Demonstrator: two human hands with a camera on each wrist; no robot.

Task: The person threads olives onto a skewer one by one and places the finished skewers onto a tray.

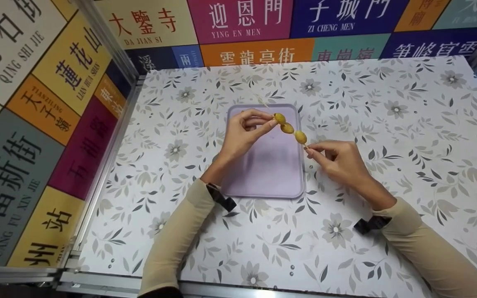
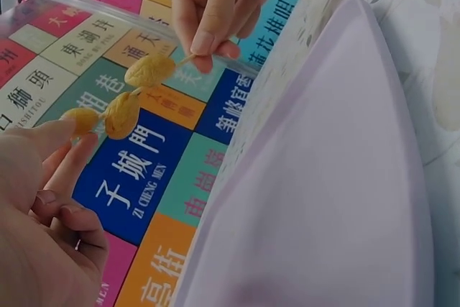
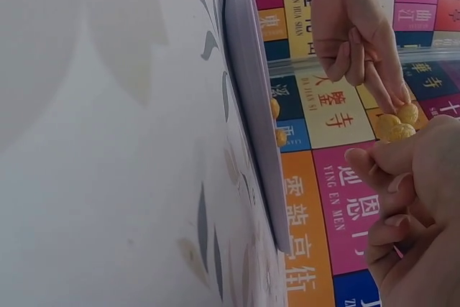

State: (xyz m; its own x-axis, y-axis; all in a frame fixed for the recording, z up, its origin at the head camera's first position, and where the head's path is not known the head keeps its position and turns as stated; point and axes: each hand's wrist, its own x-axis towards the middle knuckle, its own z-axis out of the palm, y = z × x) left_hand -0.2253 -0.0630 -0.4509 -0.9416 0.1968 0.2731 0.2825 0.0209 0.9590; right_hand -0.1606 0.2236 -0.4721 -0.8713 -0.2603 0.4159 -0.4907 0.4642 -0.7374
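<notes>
Three yellow, wrinkled oval fruits sit in a row on a thin skewer (image 2: 185, 60), held up over the lilac tray (image 1: 271, 174). My left hand (image 1: 242, 132) pinches the end fruit (image 1: 279, 118) between thumb and fingers. Beside it are the middle fruit (image 1: 287, 128) and the third fruit (image 1: 300, 137), which is nearest my right hand (image 1: 342, 161). My right thumb and fingertips pinch the skewer's end just past that third fruit. In the right wrist view, two more yellow fruits (image 3: 280, 136) show partly behind the tray's rim.
The tray lies on a table (image 1: 387, 157) covered in a floral print. Upright panels with colourful lettered blocks stand along the left side (image 1: 56, 111) and the back (image 1: 246, 25). A metal frame edge (image 1: 110, 281) runs along the table's front.
</notes>
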